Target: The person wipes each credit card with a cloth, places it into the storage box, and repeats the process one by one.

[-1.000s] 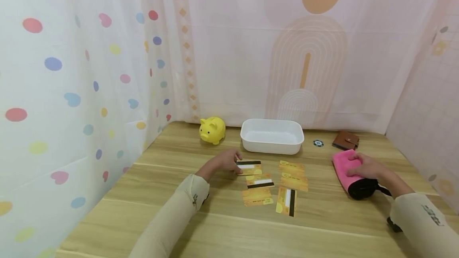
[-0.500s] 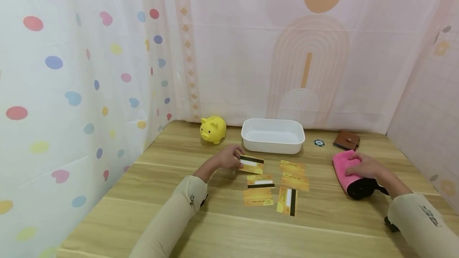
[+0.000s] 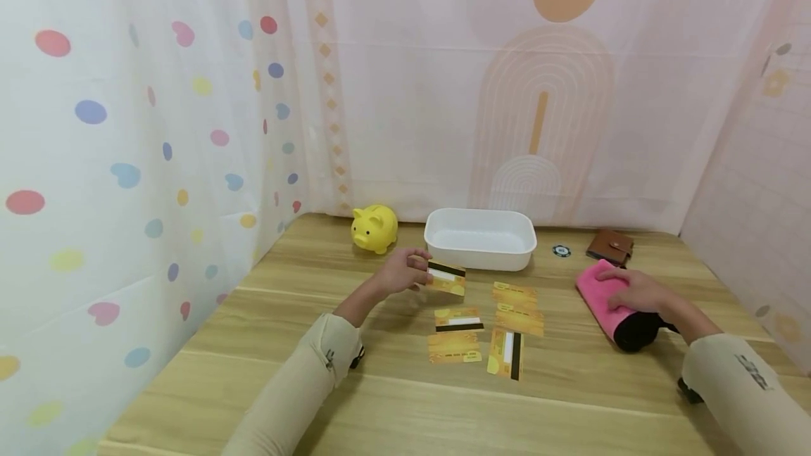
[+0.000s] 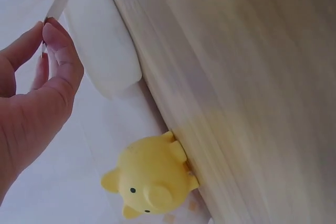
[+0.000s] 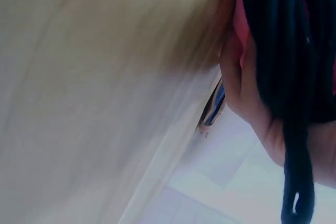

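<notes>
Wooden table (image 3: 253,371) lies under it all. The white tub (image 3: 488,260) stands just behind the left hand (image 3: 402,273), and its front wall could knock anything carried too low. The right hand (image 3: 640,294) clasps the pink cloth bundle (image 3: 595,292), fingers wrapped round it; too hard a squeeze might crumple it. Off the table before the tub, the held card (image 3: 448,279) is pinched at one edge between thumb and fingers, so a loosened pinch could drop it among the flat cards (image 3: 455,347)
</notes>
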